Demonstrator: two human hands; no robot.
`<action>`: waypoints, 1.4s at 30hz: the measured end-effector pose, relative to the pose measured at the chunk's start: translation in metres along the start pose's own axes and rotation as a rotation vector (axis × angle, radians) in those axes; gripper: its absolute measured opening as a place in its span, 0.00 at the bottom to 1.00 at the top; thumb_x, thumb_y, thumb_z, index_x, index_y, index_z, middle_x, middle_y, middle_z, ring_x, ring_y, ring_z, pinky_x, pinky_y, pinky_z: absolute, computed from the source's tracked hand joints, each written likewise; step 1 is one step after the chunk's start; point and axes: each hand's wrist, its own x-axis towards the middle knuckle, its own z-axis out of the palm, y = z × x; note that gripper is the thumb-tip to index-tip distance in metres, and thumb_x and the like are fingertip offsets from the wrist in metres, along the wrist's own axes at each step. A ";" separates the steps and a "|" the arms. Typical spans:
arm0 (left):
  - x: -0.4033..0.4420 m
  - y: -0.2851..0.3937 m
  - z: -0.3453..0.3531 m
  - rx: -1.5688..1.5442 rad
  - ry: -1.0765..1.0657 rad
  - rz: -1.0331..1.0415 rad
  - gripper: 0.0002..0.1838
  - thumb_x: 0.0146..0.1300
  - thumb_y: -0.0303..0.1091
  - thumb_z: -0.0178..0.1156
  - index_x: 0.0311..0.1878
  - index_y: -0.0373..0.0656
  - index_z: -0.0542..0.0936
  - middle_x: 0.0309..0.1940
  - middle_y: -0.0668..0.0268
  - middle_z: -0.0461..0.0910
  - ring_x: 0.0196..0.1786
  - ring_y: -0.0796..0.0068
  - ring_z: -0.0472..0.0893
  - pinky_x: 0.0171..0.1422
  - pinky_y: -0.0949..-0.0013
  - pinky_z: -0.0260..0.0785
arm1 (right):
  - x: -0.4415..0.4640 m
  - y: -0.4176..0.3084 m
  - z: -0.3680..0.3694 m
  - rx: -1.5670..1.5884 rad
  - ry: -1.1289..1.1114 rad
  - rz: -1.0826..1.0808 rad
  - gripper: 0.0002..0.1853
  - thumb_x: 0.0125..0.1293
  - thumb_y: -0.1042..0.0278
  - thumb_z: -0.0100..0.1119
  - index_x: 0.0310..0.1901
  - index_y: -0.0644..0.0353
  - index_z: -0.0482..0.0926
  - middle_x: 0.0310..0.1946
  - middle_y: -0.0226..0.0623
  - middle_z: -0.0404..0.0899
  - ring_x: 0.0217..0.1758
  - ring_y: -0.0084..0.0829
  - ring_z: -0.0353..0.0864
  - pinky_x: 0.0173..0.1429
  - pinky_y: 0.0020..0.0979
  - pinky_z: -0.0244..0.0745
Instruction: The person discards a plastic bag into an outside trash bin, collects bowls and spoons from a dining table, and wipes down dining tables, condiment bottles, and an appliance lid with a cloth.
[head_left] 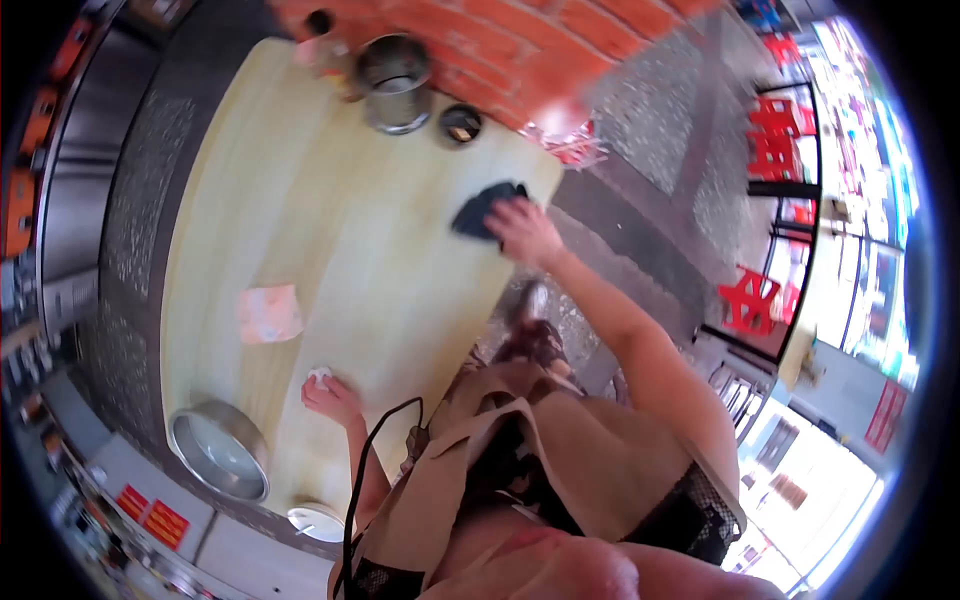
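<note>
The dark cloth (476,212) lay on the table (350,210), near the edge on the person's right. The right hand (525,233) had hold of it from above, fingers partly spread and bent over its near side; how tightly they pressed could not be told. The left hand (333,399) was low over the nearer part of the table, fingers curled in around a small white wad (319,374), which showed at the fingertips.

Just beyond that hand, a pink cloth (270,313) lay flat, touching neither hand. A wide metal basin (220,452) stood at the table's left end, with a white bowl (316,524) near it by the edge. Past the dark cloth, toward the brick wall (520,40), stood a small dark bowl (461,124) and, just beside it, a metal pot (397,100). Red stools (750,300) stood well apart, on the floor at right.
</note>
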 end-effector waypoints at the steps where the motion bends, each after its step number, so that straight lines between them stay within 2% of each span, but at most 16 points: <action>1: 0.001 0.009 0.004 -0.066 -0.049 0.080 0.17 0.63 0.32 0.55 0.52 0.33 0.71 0.50 0.48 0.71 0.56 0.47 0.67 0.61 0.50 0.59 | -0.003 0.037 -0.007 -0.083 0.048 0.224 0.28 0.48 0.63 0.61 0.56 0.46 0.75 0.61 0.38 0.69 0.58 0.46 0.68 0.58 0.46 0.70; 4: 0.007 0.096 0.017 -0.315 -0.230 0.239 0.15 0.62 0.31 0.57 0.50 0.34 0.73 0.47 0.50 0.74 0.54 0.50 0.70 0.60 0.54 0.62 | -0.020 0.173 -0.002 0.193 0.242 1.199 0.20 0.56 0.62 0.58 0.52 0.51 0.78 0.47 0.42 0.80 0.45 0.45 0.79 0.50 0.42 0.75; 7: 0.006 0.208 0.032 -0.364 -0.317 0.297 0.12 0.61 0.29 0.58 0.48 0.37 0.76 0.46 0.52 0.76 0.53 0.53 0.73 0.58 0.58 0.66 | -0.107 0.248 -0.008 1.234 0.827 1.520 0.18 0.64 0.60 0.50 0.52 0.58 0.77 0.44 0.41 0.82 0.44 0.43 0.81 0.51 0.42 0.76; 8: 0.002 0.247 0.038 -0.457 -0.359 0.339 0.11 0.61 0.27 0.57 0.47 0.38 0.78 0.45 0.53 0.77 0.52 0.54 0.74 0.57 0.59 0.68 | -0.140 0.239 -0.042 1.738 1.038 1.470 0.20 0.65 0.57 0.50 0.53 0.59 0.77 0.48 0.39 0.81 0.48 0.41 0.81 0.54 0.42 0.75; 10: -0.010 0.324 0.062 -0.561 -0.380 0.398 0.10 0.60 0.26 0.57 0.45 0.39 0.79 0.45 0.54 0.77 0.51 0.55 0.76 0.56 0.60 0.69 | -0.198 0.202 -0.121 2.467 1.085 0.876 0.27 0.65 0.48 0.49 0.57 0.62 0.74 0.57 0.41 0.76 0.56 0.38 0.76 0.62 0.39 0.69; 12: -0.026 0.393 0.089 -0.671 -0.519 0.420 0.09 0.59 0.24 0.56 0.43 0.39 0.80 0.45 0.54 0.78 0.50 0.55 0.77 0.56 0.60 0.69 | -0.247 0.200 -0.155 2.189 1.149 0.495 0.35 0.69 0.40 0.38 0.65 0.61 0.66 0.64 0.42 0.69 0.62 0.44 0.71 0.66 0.45 0.66; 14: -0.039 0.452 0.122 -0.660 -0.543 0.489 0.09 0.59 0.24 0.56 0.42 0.38 0.80 0.44 0.55 0.78 0.49 0.55 0.77 0.56 0.61 0.69 | -0.315 0.220 -0.134 2.632 1.310 0.013 0.36 0.69 0.38 0.35 0.66 0.61 0.65 0.66 0.42 0.67 0.65 0.44 0.69 0.71 0.44 0.59; 16: -0.048 0.504 0.154 -0.647 -0.568 0.547 0.09 0.59 0.23 0.55 0.42 0.38 0.80 0.44 0.55 0.78 0.49 0.55 0.78 0.56 0.61 0.69 | -0.321 0.227 -0.180 2.468 1.460 0.136 0.36 0.70 0.38 0.34 0.66 0.60 0.65 0.66 0.42 0.66 0.66 0.44 0.68 0.72 0.43 0.57; 20: -0.047 0.591 0.211 -0.616 -0.567 0.672 0.09 0.58 0.22 0.54 0.42 0.38 0.80 0.44 0.55 0.78 0.50 0.54 0.77 0.56 0.61 0.69 | -0.315 0.276 -0.230 2.489 1.264 0.478 0.35 0.68 0.40 0.42 0.67 0.60 0.65 0.64 0.46 0.69 0.66 0.48 0.68 0.71 0.46 0.59; 22: -0.041 0.627 0.226 -0.571 -0.534 0.721 0.10 0.58 0.22 0.55 0.42 0.38 0.79 0.44 0.55 0.78 0.50 0.54 0.77 0.56 0.60 0.69 | -0.309 0.322 -0.224 2.611 0.949 0.636 0.33 0.58 0.58 0.55 0.66 0.60 0.66 0.62 0.46 0.71 0.63 0.48 0.71 0.69 0.43 0.64; 24: -0.035 0.660 0.244 -0.516 -0.553 0.723 0.11 0.56 0.21 0.56 0.44 0.38 0.77 0.44 0.54 0.77 0.50 0.52 0.76 0.55 0.59 0.69 | -0.281 0.356 -0.239 2.152 0.865 0.961 0.34 0.55 0.64 0.55 0.66 0.59 0.64 0.60 0.47 0.71 0.62 0.47 0.71 0.68 0.41 0.65; 27: -0.024 0.692 0.288 -0.476 -0.548 0.684 0.14 0.55 0.21 0.58 0.46 0.39 0.75 0.43 0.54 0.76 0.49 0.51 0.76 0.54 0.59 0.69 | -0.223 0.417 -0.249 2.102 0.694 1.047 0.30 0.52 0.71 0.55 0.62 0.57 0.69 0.46 0.35 0.78 0.46 0.32 0.79 0.49 0.30 0.75; 33: -0.003 0.735 0.386 -0.059 -0.535 0.448 0.30 0.56 0.49 0.62 0.63 0.58 0.72 0.70 0.56 0.57 0.70 0.48 0.58 0.69 0.36 0.48 | -0.065 0.528 -0.257 1.810 0.396 0.928 0.30 0.51 0.76 0.54 0.61 0.62 0.69 0.45 0.32 0.78 0.46 0.26 0.77 0.52 0.27 0.72; 36: 0.001 0.774 0.373 -0.107 -0.453 0.381 0.28 0.57 0.44 0.62 0.61 0.49 0.72 0.63 0.54 0.66 0.66 0.50 0.64 0.67 0.43 0.54 | 0.016 0.574 -0.221 1.567 0.275 0.611 0.33 0.52 0.72 0.56 0.63 0.66 0.66 0.54 0.41 0.75 0.57 0.35 0.75 0.63 0.32 0.67; 39: 0.004 0.805 0.346 -0.256 -0.537 0.231 0.25 0.58 0.37 0.61 0.60 0.41 0.72 0.57 0.52 0.72 0.61 0.49 0.69 0.66 0.50 0.58 | 0.092 0.591 -0.224 0.906 0.397 0.273 0.37 0.48 0.71 0.59 0.64 0.67 0.63 0.66 0.58 0.59 0.71 0.57 0.56 0.73 0.42 0.55; 42: 0.005 0.832 0.331 -0.487 -0.412 0.223 0.18 0.66 0.34 0.56 0.56 0.36 0.72 0.51 0.48 0.72 0.54 0.51 0.73 0.59 0.58 0.65 | 0.155 0.597 -0.212 0.473 0.164 0.164 0.36 0.53 0.52 0.60 0.66 0.46 0.66 0.71 0.50 0.53 0.73 0.63 0.48 0.69 0.67 0.46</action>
